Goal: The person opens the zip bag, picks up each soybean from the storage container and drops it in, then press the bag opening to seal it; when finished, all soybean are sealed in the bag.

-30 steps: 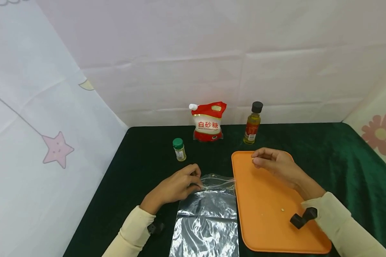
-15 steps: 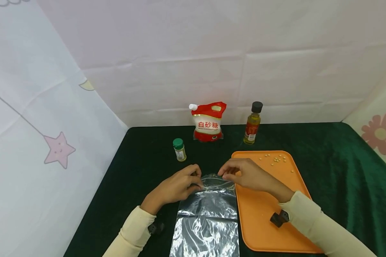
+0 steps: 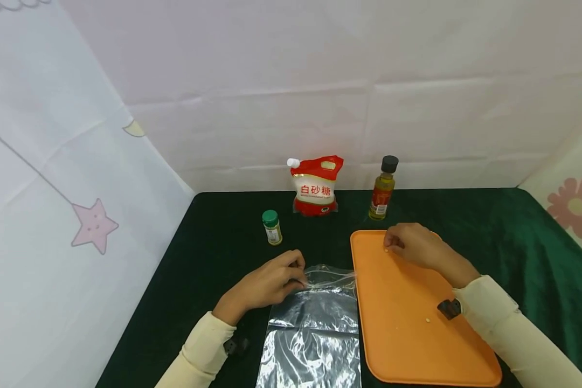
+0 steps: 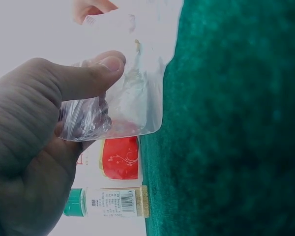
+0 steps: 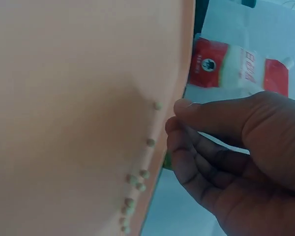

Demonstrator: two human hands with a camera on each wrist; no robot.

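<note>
My left hand (image 3: pixel 267 283) pinches the mouth of a clear zip bag (image 3: pixel 310 345) with a silvery sheen, lying flat left of the tray. In the left wrist view, thumb and fingers grip the crumpled clear plastic (image 4: pixel 86 118). My right hand (image 3: pixel 419 248) hovers over the far end of the orange tray (image 3: pixel 393 345), fingers bent, thumb and index tips close together. Nothing shows between those fingertips in the right wrist view. Just beside them lies one small pale bean (image 5: pixel 158 105); several more, such as one bean (image 5: pixel 151 142), line the tray's edge.
Behind the bag stands a small green-capped jar (image 3: pixel 272 229). A red and white sugar pouch (image 3: pixel 315 186) and a black-capped oil bottle (image 3: pixel 382 188) stand at the back. One bean (image 3: pixel 428 320) lies lower on the tray. Dark green cloth (image 3: pixel 223 237) covers the table.
My right hand went from over the tray to the bag's mouth, then back right to the tray's far end. My left hand has kept its grip on the bag.
</note>
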